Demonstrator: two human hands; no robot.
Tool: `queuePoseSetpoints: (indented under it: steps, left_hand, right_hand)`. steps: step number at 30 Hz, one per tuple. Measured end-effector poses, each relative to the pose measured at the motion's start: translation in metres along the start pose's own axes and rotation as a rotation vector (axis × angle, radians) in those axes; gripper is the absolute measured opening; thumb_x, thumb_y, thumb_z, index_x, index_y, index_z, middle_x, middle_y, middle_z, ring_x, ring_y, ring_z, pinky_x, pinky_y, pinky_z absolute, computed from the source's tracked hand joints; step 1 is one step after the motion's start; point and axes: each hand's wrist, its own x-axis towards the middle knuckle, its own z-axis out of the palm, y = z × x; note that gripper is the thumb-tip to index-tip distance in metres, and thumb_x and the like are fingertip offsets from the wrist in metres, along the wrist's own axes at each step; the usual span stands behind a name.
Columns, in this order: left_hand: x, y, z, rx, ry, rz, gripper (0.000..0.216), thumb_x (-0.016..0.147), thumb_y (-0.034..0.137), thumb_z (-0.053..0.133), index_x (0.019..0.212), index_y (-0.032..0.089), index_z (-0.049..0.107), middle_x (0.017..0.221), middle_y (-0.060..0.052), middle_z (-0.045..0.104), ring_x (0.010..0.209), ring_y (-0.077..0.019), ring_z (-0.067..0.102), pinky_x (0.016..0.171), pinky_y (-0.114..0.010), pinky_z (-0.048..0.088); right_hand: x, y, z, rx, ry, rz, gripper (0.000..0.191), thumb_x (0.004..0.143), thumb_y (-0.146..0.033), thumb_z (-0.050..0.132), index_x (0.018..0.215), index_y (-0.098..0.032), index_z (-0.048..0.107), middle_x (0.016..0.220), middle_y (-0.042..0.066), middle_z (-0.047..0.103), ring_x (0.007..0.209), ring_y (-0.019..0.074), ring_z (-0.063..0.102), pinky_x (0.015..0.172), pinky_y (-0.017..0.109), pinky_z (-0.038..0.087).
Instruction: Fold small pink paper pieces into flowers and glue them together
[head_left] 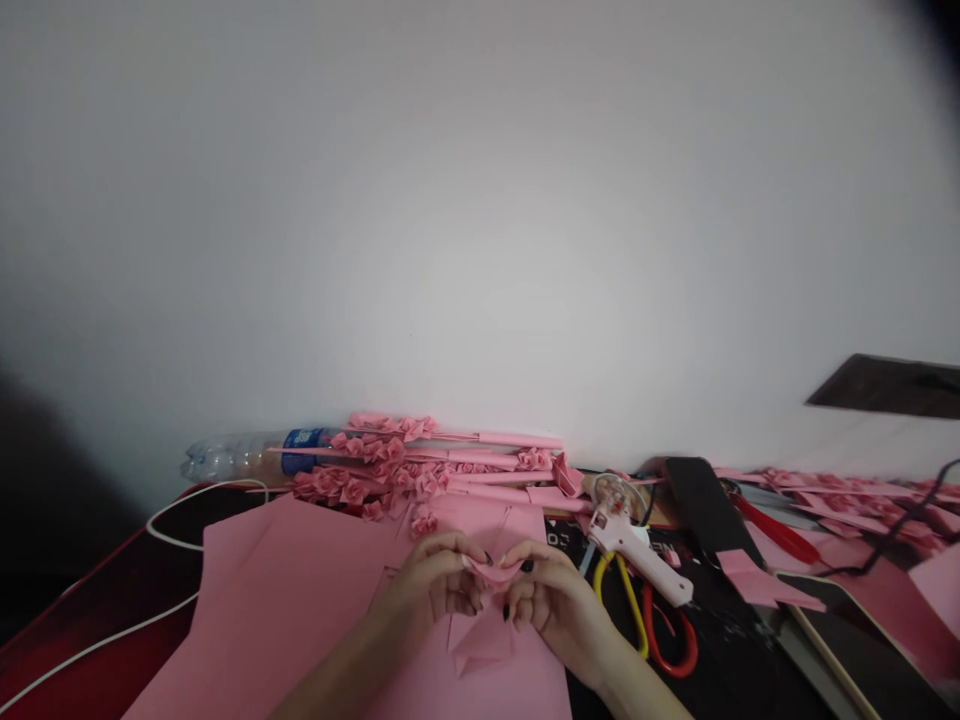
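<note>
My left hand (437, 577) and my right hand (547, 594) face each other low in the middle of the head view. Between them is a small piece of pink paper (495, 574), pinched at both ends by thumbs and fingers and curved in the middle. A folded pink paper piece (484, 645) lies just below, partly behind my fingers. Large pink paper sheets (277, 590) spread beneath my hands and out to the left.
Pink paper flowers (420, 480) with rolled stems lie along the wall, beside a plastic bottle (240, 455). Right of my hands are a white glue gun (637, 550), scissors (649, 620) with yellow and red handles, and a black phone (701, 500). A white cable (97, 655) runs at left.
</note>
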Motion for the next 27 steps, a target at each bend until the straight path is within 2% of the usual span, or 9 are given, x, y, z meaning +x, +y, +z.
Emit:
queuePoseSetpoints:
  steps: [6, 12, 17, 21, 24, 27]
  left_hand:
    - [0.003, 0.001, 0.001, -0.121, 0.047, 0.024, 0.007, 0.06, 0.019, 0.062, 0.058, 0.013, 0.06, 0.044, 0.003, 0.048, 0.04, -0.0051, 0.041, 0.044, -0.018, 0.029]
    - [0.003, 0.005, -0.002, -0.212, 0.055, -0.033, 0.003, 0.06, 0.015, 0.06, 0.06, 0.012, 0.059, 0.048, 0.001, 0.051, 0.042, -0.0054, 0.042, 0.047, -0.018, 0.031]
    - [0.0, 0.01, 0.002, -0.28, 0.144, -0.037, 0.005, 0.063, 0.012, 0.061, 0.068, 0.012, 0.063, 0.053, 0.001, 0.056, 0.048, -0.0074, 0.05, 0.052, -0.018, 0.039]
    - [0.0, 0.01, 0.003, -0.311, 0.183, -0.055, 0.005, 0.068, 0.01, 0.061, 0.072, 0.012, 0.063, 0.058, 0.0, 0.06, 0.051, -0.0073, 0.054, 0.055, -0.018, 0.042]
    - [0.003, 0.005, -0.002, -0.317, 0.143, -0.047, 0.007, 0.071, 0.01, 0.063, 0.077, 0.013, 0.064, 0.065, 0.0, 0.062, 0.056, -0.0075, 0.057, 0.057, -0.019, 0.044]
    - [0.005, 0.002, -0.006, -0.312, 0.14, -0.032, 0.008, 0.073, 0.013, 0.066, 0.08, 0.014, 0.065, 0.069, 0.0, 0.063, 0.058, -0.0073, 0.057, 0.059, -0.019, 0.045]
  right_hand:
    - [0.002, 0.001, -0.002, 0.071, 0.014, -0.019, 0.011, 0.068, -0.016, 0.055, 0.073, -0.012, 0.064, 0.064, 0.01, 0.068, 0.045, 0.0122, 0.058, 0.042, 0.019, 0.041]
    - [0.002, -0.001, -0.004, 0.155, 0.025, -0.022, 0.014, 0.07, -0.021, 0.057, 0.077, -0.012, 0.065, 0.066, 0.009, 0.067, 0.045, 0.0106, 0.055, 0.039, 0.017, 0.041]
    - [0.002, -0.001, -0.003, 0.075, 0.074, -0.01, 0.031, 0.07, -0.018, 0.064, 0.101, -0.015, 0.063, 0.074, 0.006, 0.066, 0.044, 0.0079, 0.052, 0.033, 0.014, 0.035]
    - [0.004, 0.003, -0.001, 0.008, 0.122, -0.028, 0.031, 0.069, -0.018, 0.071, 0.099, -0.014, 0.064, 0.077, 0.006, 0.067, 0.043, 0.0057, 0.053, 0.037, 0.014, 0.038]
    - [0.005, 0.005, 0.001, -0.011, 0.166, -0.047, 0.035, 0.064, -0.018, 0.076, 0.097, -0.013, 0.065, 0.072, 0.005, 0.067, 0.046, 0.0065, 0.056, 0.039, 0.013, 0.037]
    - [0.006, 0.007, 0.002, -0.056, 0.188, -0.066, 0.042, 0.064, -0.02, 0.077, 0.104, -0.015, 0.063, 0.076, 0.006, 0.068, 0.044, 0.0059, 0.054, 0.039, 0.013, 0.036]
